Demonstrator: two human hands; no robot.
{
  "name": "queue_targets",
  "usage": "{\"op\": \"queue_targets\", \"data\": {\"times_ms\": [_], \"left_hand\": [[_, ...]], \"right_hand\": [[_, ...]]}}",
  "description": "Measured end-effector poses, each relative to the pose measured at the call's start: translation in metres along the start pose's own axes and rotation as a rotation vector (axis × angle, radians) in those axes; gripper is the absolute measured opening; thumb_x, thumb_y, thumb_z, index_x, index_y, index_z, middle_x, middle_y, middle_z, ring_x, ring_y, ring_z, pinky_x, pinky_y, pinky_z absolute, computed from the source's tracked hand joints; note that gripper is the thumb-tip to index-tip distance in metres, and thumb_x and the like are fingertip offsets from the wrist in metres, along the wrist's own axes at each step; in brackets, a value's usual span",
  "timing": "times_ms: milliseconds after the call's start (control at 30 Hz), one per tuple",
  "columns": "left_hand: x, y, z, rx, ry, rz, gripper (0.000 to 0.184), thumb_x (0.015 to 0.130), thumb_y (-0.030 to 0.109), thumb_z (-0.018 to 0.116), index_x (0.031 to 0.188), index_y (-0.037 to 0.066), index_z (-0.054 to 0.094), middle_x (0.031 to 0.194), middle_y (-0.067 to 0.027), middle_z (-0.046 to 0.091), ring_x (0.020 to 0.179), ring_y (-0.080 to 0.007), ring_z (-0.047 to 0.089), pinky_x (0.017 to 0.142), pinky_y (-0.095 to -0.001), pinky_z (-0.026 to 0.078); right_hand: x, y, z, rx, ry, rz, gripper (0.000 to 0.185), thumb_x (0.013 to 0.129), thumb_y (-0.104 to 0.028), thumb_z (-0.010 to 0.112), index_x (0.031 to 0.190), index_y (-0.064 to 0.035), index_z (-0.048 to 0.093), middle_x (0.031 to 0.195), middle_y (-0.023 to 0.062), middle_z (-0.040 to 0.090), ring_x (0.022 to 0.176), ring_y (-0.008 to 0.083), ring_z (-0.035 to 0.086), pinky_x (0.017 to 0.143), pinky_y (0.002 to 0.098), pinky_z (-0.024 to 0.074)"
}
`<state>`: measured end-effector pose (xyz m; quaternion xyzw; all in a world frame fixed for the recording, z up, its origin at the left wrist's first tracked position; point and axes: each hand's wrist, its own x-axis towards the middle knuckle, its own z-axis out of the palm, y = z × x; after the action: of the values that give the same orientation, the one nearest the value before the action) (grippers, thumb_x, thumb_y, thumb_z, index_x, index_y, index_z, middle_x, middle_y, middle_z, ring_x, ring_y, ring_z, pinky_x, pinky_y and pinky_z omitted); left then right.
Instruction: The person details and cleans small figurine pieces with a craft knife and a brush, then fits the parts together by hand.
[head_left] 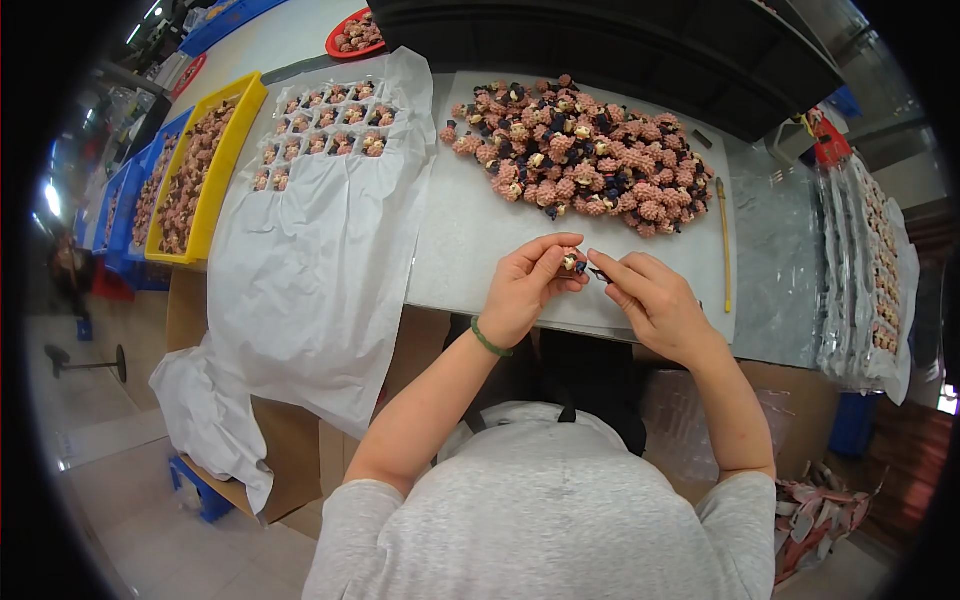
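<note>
My left hand (527, 285), with a green bracelet at the wrist, pinches a small pink and dark-blue figurine (570, 263) over the front edge of the white work surface (455, 265). Close at its right, my right hand (650, 300) has its fingers closed on a small dark tool (598, 274), whose tip points at the figurine. Whether the tip touches it cannot be made out. Behind both hands lies a large pile of similar figurines (600, 160).
Left of the pile, a tray of figurines (325, 125) is partly covered by white paper (300, 250). Farther left stands a yellow bin (250, 105) of figurines. A thin yellow stick (726, 245) lies at the right, near stacked trays (870, 270). A black rack (600, 50) stands behind.
</note>
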<state>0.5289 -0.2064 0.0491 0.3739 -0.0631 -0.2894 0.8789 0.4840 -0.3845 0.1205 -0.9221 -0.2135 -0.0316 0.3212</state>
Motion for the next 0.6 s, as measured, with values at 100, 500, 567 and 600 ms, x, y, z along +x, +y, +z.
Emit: {"op": "queue_targets", "data": {"times_ms": [100,500,567,600], "left_hand": [[0.0007,-0.0009,-0.002,-0.001,-0.005,0.002,0.029,0.093,0.015,0.042,0.116,-0.002,0.049,0.093,-0.0055,0.058,0.081,-0.0144,0.056,0.073,-0.0264,0.047],[0.0022,-0.0014,-0.0017,0.01,-0.026,0.018,0.026,0.093,0.014,0.043,0.112,-0.001,0.052,0.086,-0.003,0.056,0.074,-0.01,0.053,0.069,-0.0223,0.046],[0.0021,-0.0013,-0.0016,0.017,-0.027,0.02,0.026,0.093,0.014,0.043,0.112,-0.001,0.052,0.086,-0.0031,0.056,0.074,-0.0098,0.053,0.069,-0.0222,0.046],[0.0018,-0.0013,-0.0018,0.018,-0.025,0.017,0.026,0.093,0.014,0.043,0.112,-0.001,0.052,0.086,-0.0032,0.055,0.073,-0.0098,0.053,0.069,-0.0222,0.046]], "right_hand": [[-0.0001,0.0015,0.0028,0.001,0.004,-0.005,0.042,0.08,-0.002,0.054,0.122,-0.009,0.05,0.076,0.0107,0.048,0.068,0.0253,0.048,0.062,0.0326,0.0411],[-0.0003,0.004,0.0071,0.024,0.0,-0.011,0.041,0.08,-0.002,0.054,0.12,-0.0087,0.052,0.073,0.0101,0.048,0.066,0.0249,0.047,0.06,0.0334,0.0402],[-0.0003,0.0034,0.0068,0.016,-0.004,-0.013,0.041,0.08,-0.002,0.054,0.121,-0.0092,0.052,0.073,0.01,0.048,0.065,0.0248,0.047,0.06,0.0333,0.0402],[-0.0005,0.0034,0.0068,0.016,-0.005,-0.012,0.041,0.08,-0.002,0.054,0.121,-0.0092,0.052,0.073,0.01,0.048,0.065,0.0248,0.047,0.06,0.0333,0.0402]]}}
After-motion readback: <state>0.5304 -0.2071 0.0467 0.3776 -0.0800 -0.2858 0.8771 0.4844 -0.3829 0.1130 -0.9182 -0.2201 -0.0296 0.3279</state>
